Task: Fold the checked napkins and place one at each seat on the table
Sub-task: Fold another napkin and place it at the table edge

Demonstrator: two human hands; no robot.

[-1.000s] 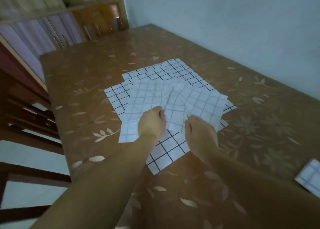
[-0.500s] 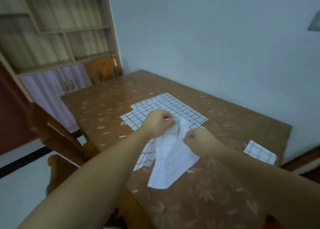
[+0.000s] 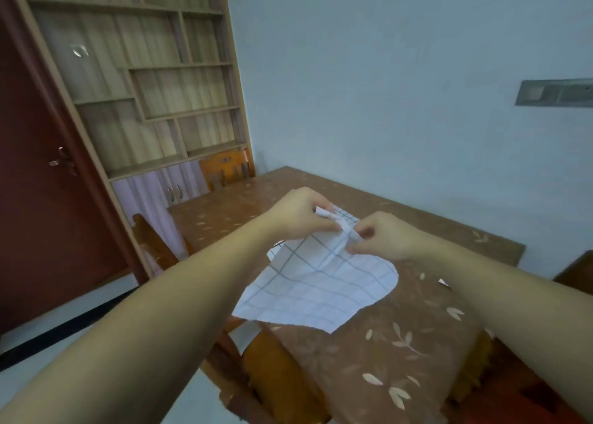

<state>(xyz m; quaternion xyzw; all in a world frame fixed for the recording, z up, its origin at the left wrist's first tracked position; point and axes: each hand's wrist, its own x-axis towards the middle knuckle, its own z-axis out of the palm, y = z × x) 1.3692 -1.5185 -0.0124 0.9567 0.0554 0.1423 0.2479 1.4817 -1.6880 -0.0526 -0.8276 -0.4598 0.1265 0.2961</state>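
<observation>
Two hands now meet at the top edge of one checked napkin (image 3: 321, 282): our left hand (image 3: 298, 218) and our right hand (image 3: 385, 237) each pinch it between thumb and fingertips, almost touching, where half a second ago they gripped it further apart. Then the cloth hung narrow and creased; now it spreads wider, held up in the air over the near part of the table (image 3: 401, 343), and we cannot tell whether its lower edge touches the top. Our view has tilted up, so more of the shelf unit (image 3: 144, 86) and the door (image 3: 41, 182) shows. We count one napkin held; one heap of napkins (image 3: 348, 215) behind our hands, too hidden to count; one folded napkin (image 3: 443, 282), now a sliver beside our right forearm; and three chairs: far chair (image 3: 224, 168), left chair (image 3: 154, 240), near chair (image 3: 276, 375).
</observation>
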